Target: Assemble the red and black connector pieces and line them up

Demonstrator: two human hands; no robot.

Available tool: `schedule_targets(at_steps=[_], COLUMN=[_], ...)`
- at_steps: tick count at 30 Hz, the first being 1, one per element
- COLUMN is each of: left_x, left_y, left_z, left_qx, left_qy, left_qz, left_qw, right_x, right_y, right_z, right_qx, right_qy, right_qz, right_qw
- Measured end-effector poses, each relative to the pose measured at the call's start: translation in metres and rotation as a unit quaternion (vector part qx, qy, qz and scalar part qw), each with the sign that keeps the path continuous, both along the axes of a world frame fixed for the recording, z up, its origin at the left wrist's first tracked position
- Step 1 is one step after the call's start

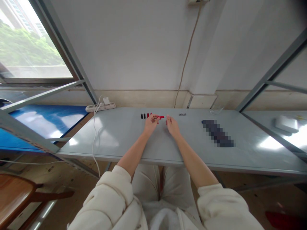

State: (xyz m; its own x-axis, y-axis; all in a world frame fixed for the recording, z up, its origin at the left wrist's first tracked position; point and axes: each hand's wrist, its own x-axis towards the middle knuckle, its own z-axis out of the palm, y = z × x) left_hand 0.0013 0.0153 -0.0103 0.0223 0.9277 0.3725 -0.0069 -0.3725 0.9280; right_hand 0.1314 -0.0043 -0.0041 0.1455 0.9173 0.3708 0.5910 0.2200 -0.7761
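My left hand is closed on a slim red tube, which points right toward my other hand. The tube's right end looks pale, but it is too small to make out. Close beside that end is my right hand, its fingers pinched together with a bit of red at the fingertips that I cannot name. Left of my left hand stand small black cylinders in a row with red ones, partly hidden by my fingers. Several tiny dark pieces lie on the table beyond my right hand.
The grey table has metal frame posts at both ends. A white power strip sits at the back left, its cable hanging over the front edge. A blurred dark object lies on the right. A wooden chair stands lower left.
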Motion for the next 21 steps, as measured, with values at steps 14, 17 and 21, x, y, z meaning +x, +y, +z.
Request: schedule_targets(at_steps=[14,17,21], left_x=[0.0023,-0.0004,-0.0032], left_y=[-0.0048,-0.0046,-0.0063], left_z=[0.0017,0.0037,0.0070], left_qx=[-0.015,-0.041,-0.082], left_qy=[-0.017,-0.031,-0.038], left_qz=[-0.040,-0.014,-0.011], left_qw=[0.999,0.999,0.996], right_x=[-0.0011,0.0015,0.0078], right_y=[0.0037,0.0039,0.0080], right_z=[0.0005,0.0025,0.0006], right_qx=[-0.052,-0.059,-0.044], right_qy=[0.240,0.267,0.291], right_qz=[0.084,0.051,-0.019], right_qw=[0.966,0.961,0.956])
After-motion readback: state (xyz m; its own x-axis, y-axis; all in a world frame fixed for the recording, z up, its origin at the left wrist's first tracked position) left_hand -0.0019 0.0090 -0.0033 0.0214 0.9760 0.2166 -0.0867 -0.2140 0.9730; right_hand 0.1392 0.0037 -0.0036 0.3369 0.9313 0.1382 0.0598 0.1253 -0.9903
